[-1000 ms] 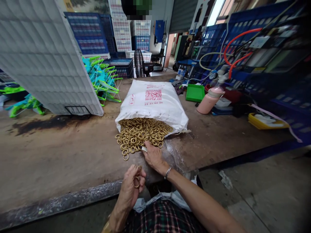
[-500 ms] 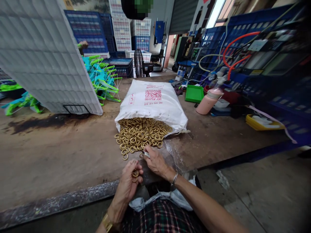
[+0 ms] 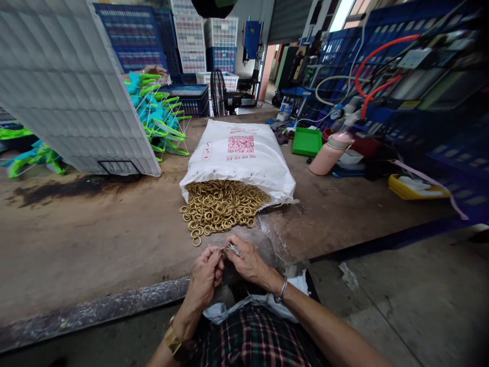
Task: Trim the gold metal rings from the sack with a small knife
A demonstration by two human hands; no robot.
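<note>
A white sack (image 3: 240, 158) lies on the brown workbench (image 3: 95, 244), its mouth towards me. A heap of brass rings (image 3: 221, 206) spills out of it. My left hand (image 3: 206, 278) is closed near the bench's front edge, fingers pinched on brass rings. My right hand (image 3: 246, 260) is closed too, pinching a small silvery piece (image 3: 232, 248) against the left hand's fingertips. Both hands meet just in front of the ring heap. A bracelet sits on my right wrist, a gold watch on the left.
A white quilted panel (image 3: 69, 86) leans at the left. Green and blue plastic hangers (image 3: 160, 114) lie behind it, another person's hand above them. A green tray (image 3: 306, 141), a pink bottle (image 3: 330, 153) and a yellow tray (image 3: 416, 187) stand at the right. Stacked crates fill the back.
My right hand has drawn back from the ring heap towards me. My left hand rose to meet it, and the fingertips of both now touch.
</note>
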